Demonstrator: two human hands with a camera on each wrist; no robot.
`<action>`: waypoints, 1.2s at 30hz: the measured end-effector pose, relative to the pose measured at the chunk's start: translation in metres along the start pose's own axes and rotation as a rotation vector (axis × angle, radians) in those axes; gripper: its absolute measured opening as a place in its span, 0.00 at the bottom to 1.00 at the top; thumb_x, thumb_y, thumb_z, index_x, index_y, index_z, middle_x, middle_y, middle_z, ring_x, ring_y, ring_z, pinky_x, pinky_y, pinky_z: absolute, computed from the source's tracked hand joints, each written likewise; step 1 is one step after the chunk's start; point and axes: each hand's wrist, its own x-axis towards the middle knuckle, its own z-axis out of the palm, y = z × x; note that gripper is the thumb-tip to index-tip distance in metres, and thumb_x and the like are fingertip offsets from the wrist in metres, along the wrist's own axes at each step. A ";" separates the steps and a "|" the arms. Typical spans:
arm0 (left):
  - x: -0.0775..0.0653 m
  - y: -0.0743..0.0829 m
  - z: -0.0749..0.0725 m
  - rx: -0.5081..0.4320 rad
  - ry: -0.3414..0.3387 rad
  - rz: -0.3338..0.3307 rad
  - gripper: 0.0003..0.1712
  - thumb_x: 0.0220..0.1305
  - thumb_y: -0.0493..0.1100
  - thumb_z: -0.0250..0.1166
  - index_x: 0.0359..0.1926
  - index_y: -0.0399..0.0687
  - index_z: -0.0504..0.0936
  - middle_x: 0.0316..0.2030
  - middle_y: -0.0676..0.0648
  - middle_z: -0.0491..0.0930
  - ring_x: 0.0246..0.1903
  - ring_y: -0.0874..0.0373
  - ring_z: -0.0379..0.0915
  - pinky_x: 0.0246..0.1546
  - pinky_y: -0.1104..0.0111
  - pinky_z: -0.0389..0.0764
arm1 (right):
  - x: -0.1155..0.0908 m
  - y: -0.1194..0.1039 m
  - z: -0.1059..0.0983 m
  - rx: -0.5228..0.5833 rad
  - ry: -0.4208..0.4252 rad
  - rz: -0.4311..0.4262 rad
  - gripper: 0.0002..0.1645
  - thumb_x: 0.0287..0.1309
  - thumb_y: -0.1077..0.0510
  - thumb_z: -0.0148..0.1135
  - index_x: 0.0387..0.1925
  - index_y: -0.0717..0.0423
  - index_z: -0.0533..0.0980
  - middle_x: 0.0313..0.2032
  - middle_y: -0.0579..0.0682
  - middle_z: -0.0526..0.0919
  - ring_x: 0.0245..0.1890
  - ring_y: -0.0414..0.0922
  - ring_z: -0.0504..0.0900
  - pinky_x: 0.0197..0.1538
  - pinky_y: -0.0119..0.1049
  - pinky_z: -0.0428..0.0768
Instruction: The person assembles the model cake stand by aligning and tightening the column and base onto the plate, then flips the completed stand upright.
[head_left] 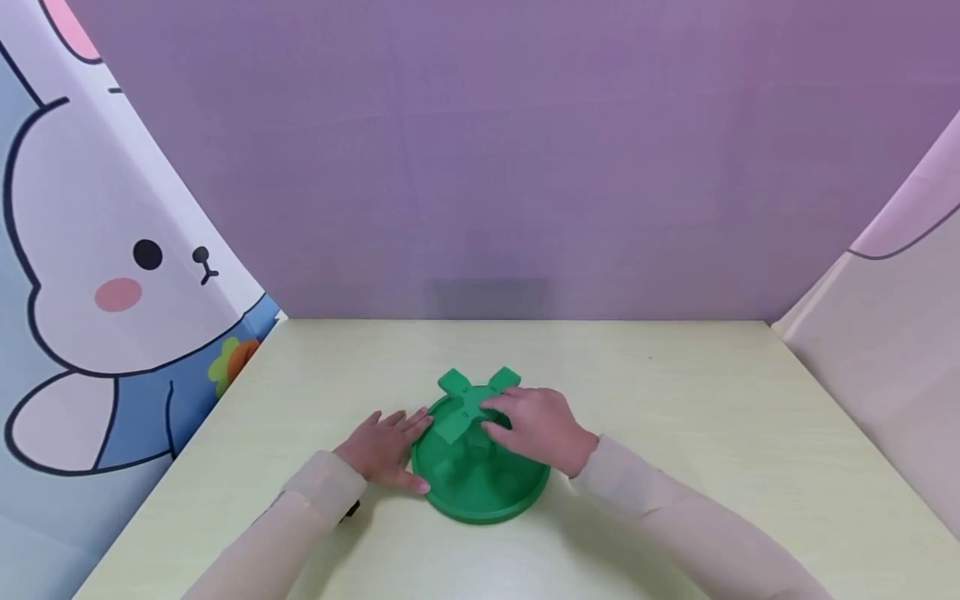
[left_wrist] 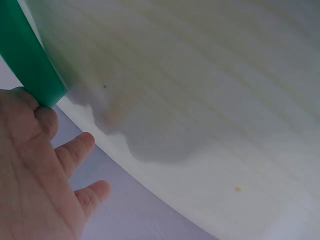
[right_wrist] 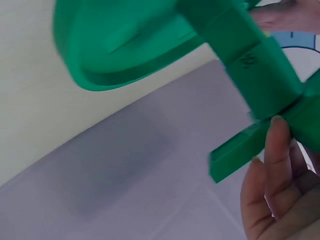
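A round green base (head_left: pixel 480 502) with a raised rim sits on the table. Above it stands a green cross-shaped piece (head_left: pixel 452 427) with flat arms spreading outward. My left hand (head_left: pixel 384 450) lies at the base's left side, fingers spread and fairly straight, thumb and fingertips against the rim. In the left wrist view, fingers touch the outside of the green rim (left_wrist: pixel 37 65). With thumb and fingers my right hand (head_left: pixel 542 425) pinches the cross near its middle. The right wrist view shows a square green post (right_wrist: pixel 250 62) with a small dark marking, joining the cross arm (right_wrist: pixel 239 152).
The pale table (head_left: pixel 675 392) ends at a purple backdrop (head_left: pixel 525 167) behind. A rabbit-printed panel (head_left: pixel 82 208) borders the left side, and a light panel (head_left: pixel 892 333) the right. A small dark item (head_left: pixel 350 510) shows at the left cuff.
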 end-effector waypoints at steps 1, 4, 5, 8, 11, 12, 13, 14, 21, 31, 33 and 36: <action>0.000 0.000 -0.001 0.001 0.000 0.001 0.60 0.48 0.75 0.63 0.72 0.43 0.58 0.72 0.46 0.56 0.67 0.40 0.57 0.63 0.42 0.58 | 0.000 -0.002 -0.001 0.002 -0.006 0.002 0.14 0.54 0.51 0.68 0.41 0.52 0.84 0.34 0.47 0.86 0.29 0.40 0.84 0.23 0.29 0.77; -0.002 0.001 -0.002 -0.004 -0.003 0.004 0.60 0.48 0.74 0.63 0.72 0.42 0.58 0.72 0.45 0.56 0.67 0.40 0.56 0.63 0.42 0.58 | 0.001 -0.005 -0.006 0.031 -0.019 0.008 0.12 0.56 0.51 0.66 0.40 0.52 0.85 0.34 0.47 0.86 0.31 0.40 0.84 0.23 0.28 0.77; -0.002 0.001 -0.003 -0.008 -0.004 0.003 0.60 0.48 0.74 0.64 0.72 0.42 0.59 0.72 0.45 0.56 0.67 0.40 0.56 0.63 0.42 0.58 | 0.002 -0.005 -0.008 0.046 -0.019 0.012 0.12 0.57 0.52 0.66 0.40 0.52 0.85 0.34 0.46 0.86 0.31 0.40 0.84 0.24 0.28 0.77; -0.003 0.001 -0.003 -0.015 -0.009 0.001 0.59 0.48 0.73 0.64 0.71 0.41 0.59 0.72 0.45 0.56 0.67 0.40 0.56 0.63 0.42 0.57 | 0.004 0.000 -0.012 0.092 -0.002 0.012 0.10 0.57 0.59 0.65 0.40 0.53 0.85 0.38 0.48 0.85 0.37 0.43 0.83 0.30 0.32 0.81; -0.004 0.001 -0.003 -0.009 -0.008 -0.003 0.59 0.48 0.73 0.64 0.71 0.41 0.60 0.72 0.45 0.57 0.67 0.40 0.56 0.63 0.42 0.58 | 0.008 0.010 -0.015 0.126 -0.027 -0.014 0.15 0.54 0.65 0.66 0.45 0.55 0.83 0.46 0.54 0.82 0.47 0.50 0.80 0.44 0.41 0.81; -0.004 0.000 -0.003 -0.008 -0.009 -0.003 0.59 0.48 0.74 0.64 0.71 0.41 0.60 0.72 0.45 0.57 0.67 0.40 0.56 0.63 0.43 0.58 | 0.009 0.013 -0.015 0.132 -0.049 -0.031 0.17 0.54 0.66 0.67 0.47 0.56 0.82 0.49 0.56 0.80 0.51 0.52 0.78 0.49 0.44 0.80; -0.004 0.000 -0.003 -0.007 -0.008 -0.003 0.59 0.48 0.74 0.64 0.71 0.41 0.60 0.72 0.45 0.56 0.67 0.40 0.56 0.63 0.43 0.58 | 0.010 0.017 -0.015 0.133 -0.075 -0.052 0.19 0.53 0.66 0.67 0.49 0.56 0.82 0.52 0.58 0.79 0.54 0.54 0.76 0.52 0.46 0.78; -0.004 0.000 -0.003 -0.007 -0.009 -0.003 0.59 0.48 0.74 0.64 0.71 0.41 0.59 0.72 0.45 0.56 0.67 0.40 0.56 0.63 0.43 0.58 | 0.010 0.020 -0.015 0.130 -0.100 -0.073 0.20 0.53 0.66 0.67 0.50 0.57 0.81 0.53 0.60 0.78 0.55 0.55 0.75 0.55 0.48 0.76; -0.006 0.000 -0.003 -0.023 -0.015 -0.003 0.59 0.48 0.73 0.64 0.72 0.42 0.58 0.72 0.46 0.56 0.67 0.41 0.56 0.64 0.43 0.57 | 0.010 0.028 -0.008 0.118 -0.114 -0.128 0.19 0.53 0.64 0.69 0.49 0.57 0.81 0.44 0.54 0.83 0.46 0.49 0.81 0.50 0.44 0.78; -0.008 -0.002 -0.004 -0.041 -0.018 -0.006 0.60 0.48 0.73 0.65 0.72 0.44 0.57 0.72 0.46 0.55 0.67 0.40 0.56 0.64 0.42 0.56 | 0.012 0.011 -0.006 0.064 -0.093 -0.020 0.15 0.54 0.55 0.68 0.44 0.54 0.84 0.37 0.48 0.86 0.34 0.41 0.84 0.35 0.35 0.81; -0.008 -0.003 -0.004 -0.039 -0.016 -0.001 0.60 0.48 0.73 0.65 0.72 0.44 0.57 0.72 0.46 0.55 0.67 0.40 0.56 0.64 0.42 0.56 | 0.012 0.007 -0.005 0.047 -0.080 -0.011 0.15 0.54 0.53 0.68 0.43 0.54 0.84 0.37 0.48 0.86 0.34 0.41 0.84 0.33 0.35 0.81; -0.009 -0.003 -0.004 -0.035 -0.011 0.004 0.60 0.48 0.73 0.65 0.72 0.43 0.57 0.72 0.46 0.56 0.67 0.40 0.56 0.63 0.42 0.57 | 0.014 -0.001 -0.007 0.048 -0.099 0.012 0.15 0.55 0.53 0.67 0.44 0.54 0.83 0.39 0.48 0.86 0.37 0.42 0.85 0.34 0.36 0.82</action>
